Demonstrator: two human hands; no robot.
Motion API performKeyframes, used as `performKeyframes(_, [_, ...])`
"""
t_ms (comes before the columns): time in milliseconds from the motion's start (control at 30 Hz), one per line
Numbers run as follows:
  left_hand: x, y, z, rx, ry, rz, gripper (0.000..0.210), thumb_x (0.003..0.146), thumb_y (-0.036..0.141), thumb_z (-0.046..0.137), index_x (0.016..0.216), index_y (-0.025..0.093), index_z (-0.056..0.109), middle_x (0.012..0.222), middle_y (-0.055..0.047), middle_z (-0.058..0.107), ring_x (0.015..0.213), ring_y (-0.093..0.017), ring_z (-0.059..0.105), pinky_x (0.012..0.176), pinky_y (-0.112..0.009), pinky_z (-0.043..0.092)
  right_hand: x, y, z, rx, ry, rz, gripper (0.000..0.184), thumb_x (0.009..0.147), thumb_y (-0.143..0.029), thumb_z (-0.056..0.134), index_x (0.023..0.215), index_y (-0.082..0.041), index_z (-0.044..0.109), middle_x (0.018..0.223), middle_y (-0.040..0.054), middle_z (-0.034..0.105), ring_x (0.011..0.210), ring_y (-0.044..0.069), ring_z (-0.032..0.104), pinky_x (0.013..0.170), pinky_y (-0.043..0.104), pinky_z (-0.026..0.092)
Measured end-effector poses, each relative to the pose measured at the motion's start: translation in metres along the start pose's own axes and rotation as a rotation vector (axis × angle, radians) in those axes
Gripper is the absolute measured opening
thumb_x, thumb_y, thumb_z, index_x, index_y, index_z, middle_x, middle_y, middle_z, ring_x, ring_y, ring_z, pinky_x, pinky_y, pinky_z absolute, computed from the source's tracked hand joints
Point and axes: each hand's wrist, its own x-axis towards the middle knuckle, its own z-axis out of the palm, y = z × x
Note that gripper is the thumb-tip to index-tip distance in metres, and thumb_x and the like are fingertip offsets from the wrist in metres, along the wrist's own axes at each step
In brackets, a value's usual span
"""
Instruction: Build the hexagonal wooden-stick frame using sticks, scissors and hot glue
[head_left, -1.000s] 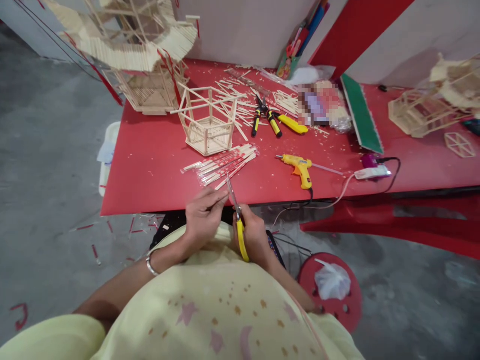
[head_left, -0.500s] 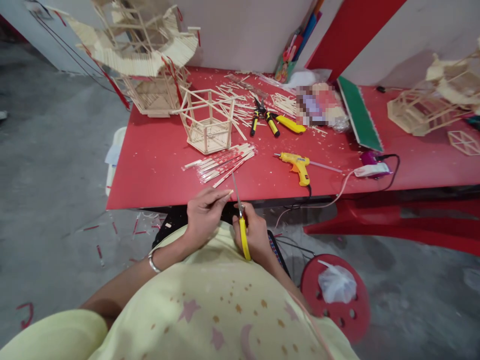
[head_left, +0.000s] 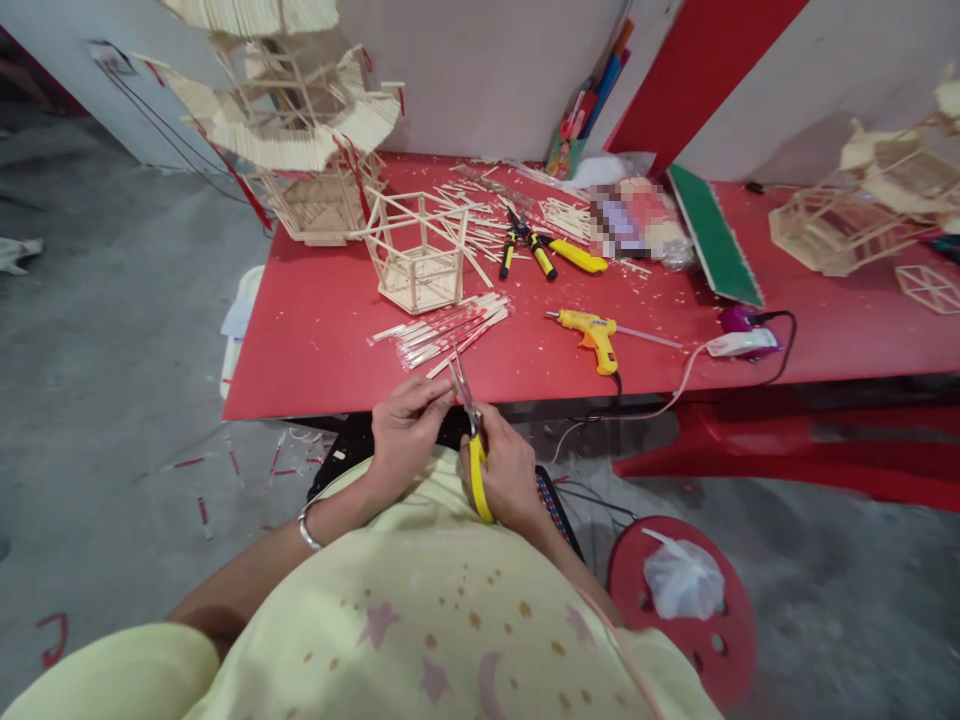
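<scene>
My right hand (head_left: 508, 458) is wrapped round yellow-handled scissors (head_left: 478, 470), whose blades are parted and point away from me. One blade reaches close to the fingertips of my left hand (head_left: 409, 428), which pinches a small wooden stick, mostly hidden by the fingers. Both hands are in front of the table's near edge, over my lap. Just beyond them, paper-and-plastic-wrapped chopsticks (head_left: 450, 328) lie in a loose bunch on the red table (head_left: 300, 350). Behind these stands a six-sided frame of glued sticks (head_left: 420, 280).
A yellow glue gun (head_left: 592, 335) with its cord lies to the right. Pliers (head_left: 529, 245), a yellow cutter (head_left: 577, 254) and scattered sticks are farther back. A tall stick pagoda (head_left: 307, 140) stands back left, a green board (head_left: 716, 235) at right. A red stool (head_left: 720, 670) holds a plastic bag.
The scissor blades have opened wider and swung left, nearer my left fingertips. The pale stick tip that stuck out there is now harder to see. The view has shifted slightly.
</scene>
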Motion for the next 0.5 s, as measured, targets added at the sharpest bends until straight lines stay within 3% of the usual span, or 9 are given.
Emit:
performKeyframes(367, [-0.0046, 0.0033, 0.0038, -0.004, -0.009, 0.027, 0.010, 0.081, 0.026, 0.082, 0.089, 0.025, 0.088, 0.075, -0.002, 0.071, 0.068, -0.013, 0.060, 0.063, -0.024, 0.050, -0.0031, 0.0023, 0.0052, 0.078, 0.026, -0.004, 0.044, 0.094, -0.025, 0.054, 0.138, -0.027, 0.056, 0.101, 0.0045, 0.074, 0.088, 0.023, 0.071, 0.080, 0.030, 0.051])
performKeyframes(500, [-0.0030, 0.0044, 0.0052, 0.002, 0.012, 0.094, 0.012, 0.083, 0.023, 0.081, 0.092, 0.025, 0.088, 0.074, -0.001, 0.070, 0.064, -0.010, 0.058, 0.061, -0.022, 0.049, -0.0012, 0.0030, 0.0069, 0.102, 0.049, -0.035, 0.040, 0.093, -0.023, 0.054, 0.132, -0.025, 0.061, 0.093, 0.0030, 0.074, 0.076, 0.020, 0.069, 0.074, 0.027, 0.049])
